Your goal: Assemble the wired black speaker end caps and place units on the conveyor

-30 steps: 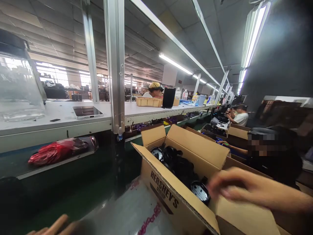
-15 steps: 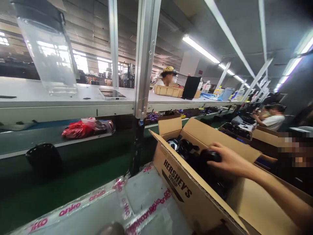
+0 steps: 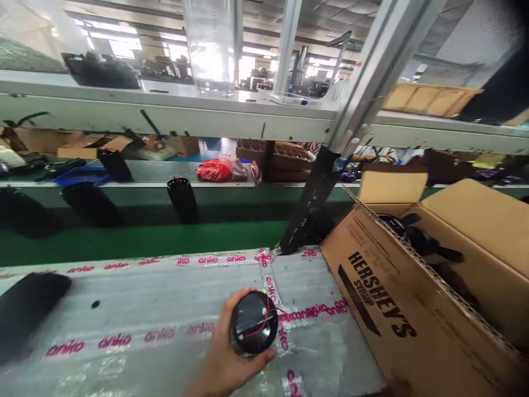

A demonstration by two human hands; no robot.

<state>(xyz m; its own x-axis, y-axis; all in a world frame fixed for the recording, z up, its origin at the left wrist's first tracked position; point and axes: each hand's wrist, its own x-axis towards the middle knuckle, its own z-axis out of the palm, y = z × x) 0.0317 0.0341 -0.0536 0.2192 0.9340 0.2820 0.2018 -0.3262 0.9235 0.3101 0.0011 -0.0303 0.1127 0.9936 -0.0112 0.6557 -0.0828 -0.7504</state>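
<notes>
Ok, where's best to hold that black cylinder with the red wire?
Around the barrel, coming from underneath, as the hand does now: the black cylinder is round and sits in the palm, and this probably leaves its end face and the red wire free.

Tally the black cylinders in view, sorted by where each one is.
Along the green ledge, black cylinders: 4
In the left hand, black cylinder with a red wire: 1
On the taped plastic sheet, blurred black cylinder: 1
Total: 6
</notes>
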